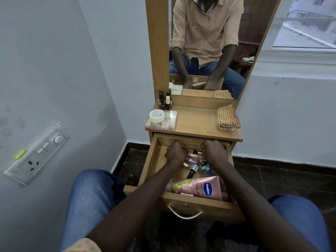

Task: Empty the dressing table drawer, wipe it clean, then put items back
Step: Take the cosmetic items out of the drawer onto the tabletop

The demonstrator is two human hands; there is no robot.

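Observation:
The wooden drawer [154, 157] of the dressing table is pulled out. Inside lie a pink Vaseline tube [200, 186] at the front and several small bottles [193, 161] in the middle. My left hand [175, 150] and my right hand [213, 149] are both deep in the drawer at its back, fingers curled around small bottles with rose-gold caps. What exactly each hand holds is partly hidden by the knuckles. On the tabletop [198, 122] lies a folded checked cloth [228, 118] at the right.
At the tabletop's left stand a clear plastic box [161, 122] with a white round jar [157, 115] on it, and nail polish bottles [165, 101] behind. A mirror [209, 46] rises at the back. My knees flank the drawer; a wall with a switch panel [38, 153] is at left.

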